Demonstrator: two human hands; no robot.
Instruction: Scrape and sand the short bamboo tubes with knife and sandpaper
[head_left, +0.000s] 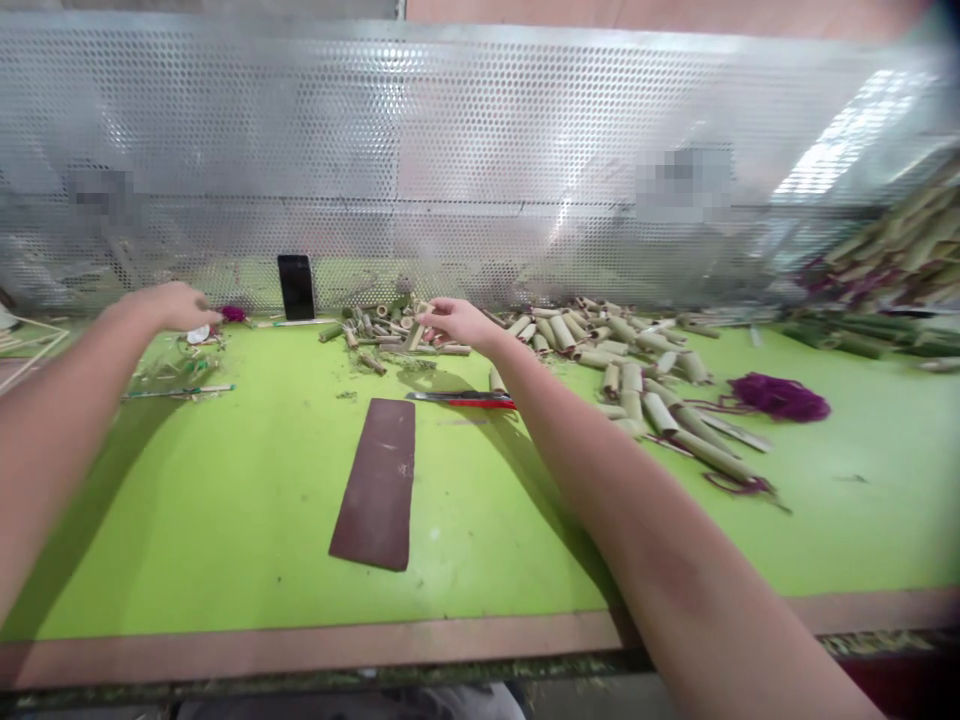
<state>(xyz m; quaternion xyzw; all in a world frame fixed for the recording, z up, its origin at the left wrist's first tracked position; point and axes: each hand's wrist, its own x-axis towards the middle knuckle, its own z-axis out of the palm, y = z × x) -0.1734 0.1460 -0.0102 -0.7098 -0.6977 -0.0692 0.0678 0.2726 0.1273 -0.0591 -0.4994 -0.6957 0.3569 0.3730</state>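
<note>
My right hand (456, 326) is closed, its thumb and fingers pinching a short hollow cane piece (417, 334) at the edge of a pile of cut pieces (375, 322). Over at the far left, my left hand (166, 305) has its fingers curled together, slightly blurred; what they hold, if anything, is hidden. Just below those fingertips is a small white object (198, 334), and beside them a small bunch of purple thread (233, 313). A red-handled blade tool (465, 399) and a brown rectangular strip, perhaps sandpaper, (377, 485) lie in front of my right hand.
A phone (296, 287) leans against the perforated metal panel (480, 130) at the back. More cut cane pieces (622, 345) spread rightward, near a purple thread heap (780, 397). Thin sticks (180, 391) lie at left; long stalks (892, 245) are stacked at far right.
</note>
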